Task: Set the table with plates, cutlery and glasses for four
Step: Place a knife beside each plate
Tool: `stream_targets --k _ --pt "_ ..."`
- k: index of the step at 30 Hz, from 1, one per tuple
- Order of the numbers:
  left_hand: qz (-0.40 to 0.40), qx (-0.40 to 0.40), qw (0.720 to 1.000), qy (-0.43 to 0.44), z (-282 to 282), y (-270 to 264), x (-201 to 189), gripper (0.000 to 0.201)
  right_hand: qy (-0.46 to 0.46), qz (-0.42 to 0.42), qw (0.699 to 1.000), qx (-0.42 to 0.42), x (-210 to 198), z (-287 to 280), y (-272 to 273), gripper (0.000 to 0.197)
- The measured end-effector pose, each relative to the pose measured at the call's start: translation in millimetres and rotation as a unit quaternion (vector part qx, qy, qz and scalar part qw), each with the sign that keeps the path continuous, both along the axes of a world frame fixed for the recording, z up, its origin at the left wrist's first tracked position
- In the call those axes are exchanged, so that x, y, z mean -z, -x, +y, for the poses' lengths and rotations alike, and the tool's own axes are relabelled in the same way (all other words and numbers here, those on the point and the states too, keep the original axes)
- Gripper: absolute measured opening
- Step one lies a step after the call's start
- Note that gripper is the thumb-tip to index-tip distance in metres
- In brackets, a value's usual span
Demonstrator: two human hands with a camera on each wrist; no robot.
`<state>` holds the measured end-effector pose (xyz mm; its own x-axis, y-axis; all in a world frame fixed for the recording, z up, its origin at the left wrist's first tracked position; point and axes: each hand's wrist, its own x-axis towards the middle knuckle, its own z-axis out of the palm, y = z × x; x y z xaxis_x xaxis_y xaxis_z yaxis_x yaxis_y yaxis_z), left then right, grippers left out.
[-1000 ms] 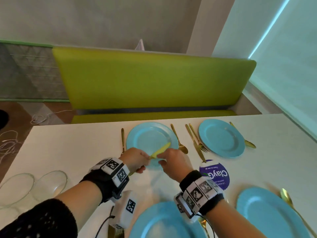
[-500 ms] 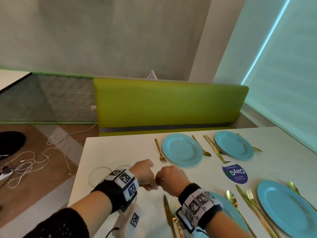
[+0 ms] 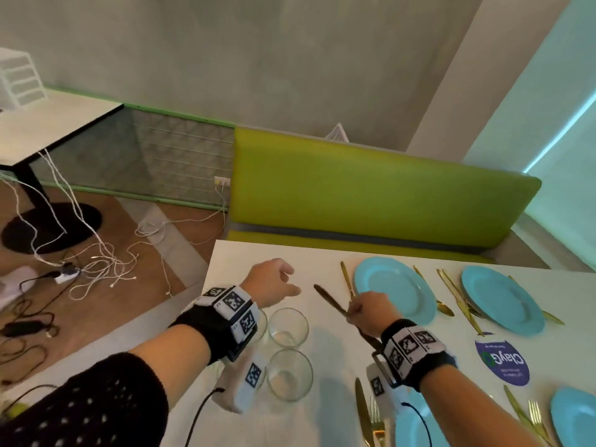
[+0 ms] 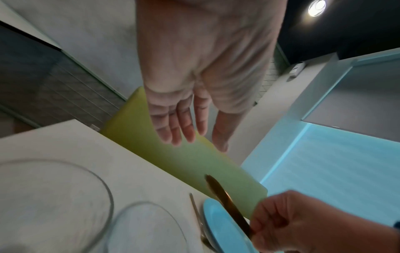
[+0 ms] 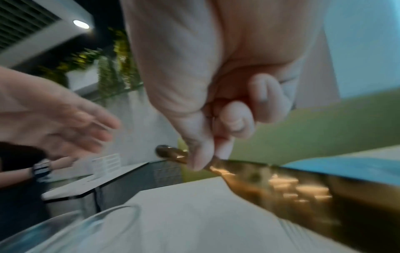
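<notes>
Plates and most cutlery are laid; our right hand (image 3: 371, 309) grips a knife (image 3: 329, 300), left hand (image 3: 274, 282) loose and empty; glasses (image 3: 288, 323) remain clustered near left.

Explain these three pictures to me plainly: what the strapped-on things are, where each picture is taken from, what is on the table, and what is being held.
No machine here: a person wears a camera on the head and one on each wrist, strapped on with marked bands. The wide picture is the head view; the two close ones look along each hand. On the white table lie blue plates, gold cutlery beside them, a purple sticker and clear glasses. The right hand grips a gold knife above the table. The left hand is open, fingers straight, holding nothing, above the glasses.
</notes>
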<state>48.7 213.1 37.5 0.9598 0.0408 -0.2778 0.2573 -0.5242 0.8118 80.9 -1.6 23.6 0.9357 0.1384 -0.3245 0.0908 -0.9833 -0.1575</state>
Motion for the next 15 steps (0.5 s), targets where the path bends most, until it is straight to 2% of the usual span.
stream_targets --k 4,7,15 --pt "-0.013 -0.046 0.999 -0.023 25 -25 8 0.033 0.079 0.012 0.996 0.037 39 -1 -51 0.029" --pt "-0.001 -0.065 0.998 -0.022 34 -41 20 0.029 0.104 0.032 0.992 0.063 70 8 -81 0.031" --pt "0.020 -0.106 0.994 0.009 45 -72 45 0.019 0.046 0.080 0.980 0.179 112 23 -128 0.020"
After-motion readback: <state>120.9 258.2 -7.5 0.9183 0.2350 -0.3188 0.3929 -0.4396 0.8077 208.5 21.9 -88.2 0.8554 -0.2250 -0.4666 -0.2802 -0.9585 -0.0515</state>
